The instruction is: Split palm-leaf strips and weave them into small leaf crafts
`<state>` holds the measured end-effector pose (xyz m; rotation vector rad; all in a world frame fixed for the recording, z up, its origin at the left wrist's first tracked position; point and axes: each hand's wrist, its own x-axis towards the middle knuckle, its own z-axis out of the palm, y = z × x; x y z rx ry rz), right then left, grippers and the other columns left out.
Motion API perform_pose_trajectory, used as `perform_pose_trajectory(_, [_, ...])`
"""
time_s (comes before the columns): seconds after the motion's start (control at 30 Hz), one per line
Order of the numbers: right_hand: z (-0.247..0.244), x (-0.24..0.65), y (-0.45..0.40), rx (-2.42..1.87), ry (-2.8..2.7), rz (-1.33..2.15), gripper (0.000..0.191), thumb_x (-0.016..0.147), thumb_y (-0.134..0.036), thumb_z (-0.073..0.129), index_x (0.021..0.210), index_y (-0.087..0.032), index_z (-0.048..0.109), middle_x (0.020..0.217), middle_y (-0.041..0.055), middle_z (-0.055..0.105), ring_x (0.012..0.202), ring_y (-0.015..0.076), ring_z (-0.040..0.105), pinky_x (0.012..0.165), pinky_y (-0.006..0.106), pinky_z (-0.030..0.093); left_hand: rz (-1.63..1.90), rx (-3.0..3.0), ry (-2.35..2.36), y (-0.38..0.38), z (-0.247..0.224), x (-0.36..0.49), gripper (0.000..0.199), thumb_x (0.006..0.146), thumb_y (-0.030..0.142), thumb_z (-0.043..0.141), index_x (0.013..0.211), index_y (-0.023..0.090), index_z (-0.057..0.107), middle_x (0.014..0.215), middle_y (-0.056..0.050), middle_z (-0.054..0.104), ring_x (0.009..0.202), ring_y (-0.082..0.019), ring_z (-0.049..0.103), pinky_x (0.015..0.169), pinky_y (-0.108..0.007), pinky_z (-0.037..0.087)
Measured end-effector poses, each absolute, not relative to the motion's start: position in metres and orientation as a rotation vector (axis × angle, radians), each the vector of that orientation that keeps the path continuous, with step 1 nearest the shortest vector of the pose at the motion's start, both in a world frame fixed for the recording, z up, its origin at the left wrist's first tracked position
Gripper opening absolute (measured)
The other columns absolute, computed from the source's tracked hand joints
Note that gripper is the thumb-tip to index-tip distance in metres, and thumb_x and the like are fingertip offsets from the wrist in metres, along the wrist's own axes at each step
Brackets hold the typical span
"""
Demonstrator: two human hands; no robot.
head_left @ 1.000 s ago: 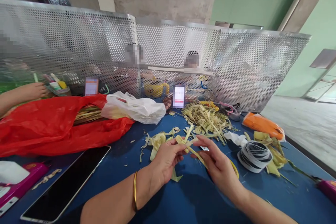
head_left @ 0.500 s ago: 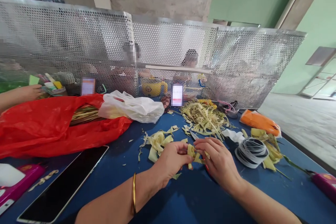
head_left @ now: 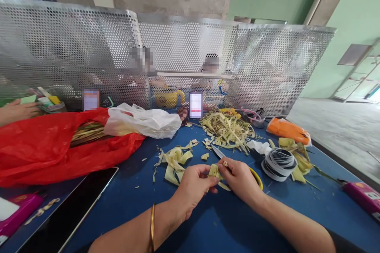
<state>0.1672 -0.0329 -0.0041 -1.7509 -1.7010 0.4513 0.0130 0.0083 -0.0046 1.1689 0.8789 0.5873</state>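
inside the worktop's (head_left: 231,221) right edge, the left hand (head_left: 192,184) pinched a leaf strip (head_left: 213,170) the curled right hand (head_left: 243,178) could tug apart.

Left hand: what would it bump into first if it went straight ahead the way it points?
Probably the right hand, just past the pale leaf strip that the left hand holds; depth is unclear.

On your bench (head_left: 231,225), the leaf pile (head_left: 227,130) lies behind your right hand (head_left: 240,176), the spool (head_left: 279,164) sits to that hand's right with the packet (head_left: 287,130) behind it, the bag (head_left: 101,158) lies to your left with a phone (head_left: 71,209) in front of it, and the partition (head_left: 184,43) stands behind them all.
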Motion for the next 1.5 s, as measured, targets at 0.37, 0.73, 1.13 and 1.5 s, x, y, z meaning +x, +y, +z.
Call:
perform_pose_trajectory(0.37, [0.005,0.168,-0.035,-1.309,-1.328,0.922,0.03,0.077,-0.045,0.069,0.087,-0.019,0.059,0.064,-0.0037,0.057,0.056,0.0112,0.053,0.054,0.023,0.043,0.684,1.091,1.006,0.026,0.007,0.007,0.03,0.068,0.028,0.075,0.093,0.015,0.067,0.068,-0.002,0.069,0.045,-0.009,0.056,0.045,-0.02,0.029])
perform_pose_trajectory(0.73, [-0.001,0.168,-0.034,-1.291,-1.357,0.89,0.024,0.084,-0.043,0.062,0.082,-0.019,0.059,0.067,-0.0031,0.057,0.054,0.0101,0.052,0.052,0.022,0.043,0.583,1.16,0.944,0.017,0.008,0.008,0.026,0.07,0.02,0.069,0.083,0.021,0.046,0.048,0.01,0.054,0.037,-0.007,0.047,0.042,-0.018,0.03])
perform_pose_trajectory(1.13, [-0.001,0.166,-0.034,-1.534,-1.363,0.961,0.016,0.076,-0.032,0.061,0.068,-0.018,0.058,0.059,-0.0042,0.053,0.049,0.0096,0.05,0.048,0.021,0.039,0.634,1.258,0.917,0.015,-0.004,0.012,0.023,0.072,0.022,0.066,0.081,0.022,0.045,0.05,0.009,0.053,0.037,-0.006,0.046,0.041,-0.017,0.03])
perform_pose_trajectory(1.5, [-0.003,0.165,-0.031,-1.531,-1.282,1.022,0.016,0.071,-0.031,0.06,0.065,-0.017,0.056,0.056,-0.0053,0.053,0.045,0.0082,0.051,0.047,0.021,0.036,0.624,1.198,0.896,0.016,-0.008,0.012,0.025,0.068,0.026,0.066,0.081,0.021,0.046,0.05,0.01,0.051,0.038,-0.004,0.04,0.041,-0.016,0.028])
